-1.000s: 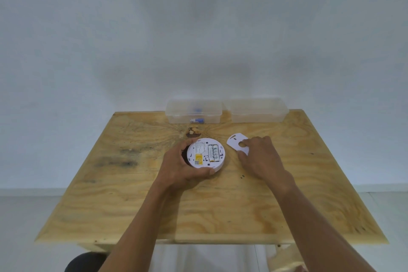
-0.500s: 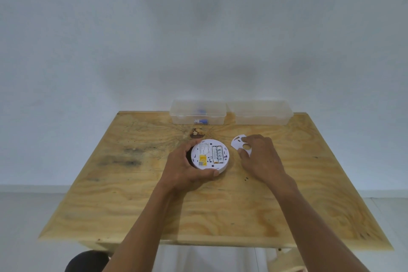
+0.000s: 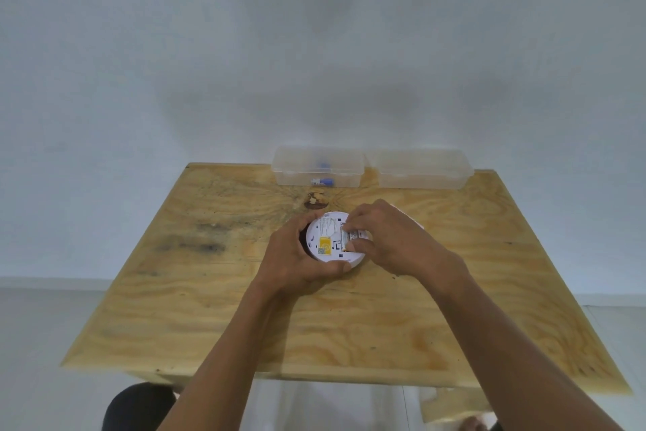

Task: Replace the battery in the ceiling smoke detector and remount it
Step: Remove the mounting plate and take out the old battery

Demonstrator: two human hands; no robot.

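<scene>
From the head view, much of the detector (image 3: 327, 238) is covered: the left hand (image 3: 297, 255) wraps its left and near rim, thumb along the near edge and fingers curled round the far-left side, while the right hand (image 3: 388, 242) lies over its right half. Between the right fingertips (image 3: 349, 224) and thumb, part of a battery (image 3: 351, 236) shows in its bay; the right fingers are bent and pinch its two ends, though blur makes the contact hard to confirm. The battery's long axis runs from the fingertips towards the thumb, roughly away from and towards the person. The detector rests back-up on the table (image 3: 209, 308), its yellow label (image 3: 325, 245) just left of the right thumb. A sliver of white (image 3: 412, 221) peeks past the right knuckles; what it is cannot be told. Beyond the fingers, at the far table edge, stand two clear boxes (image 3: 424, 170), the left holding something small and blue.
</scene>
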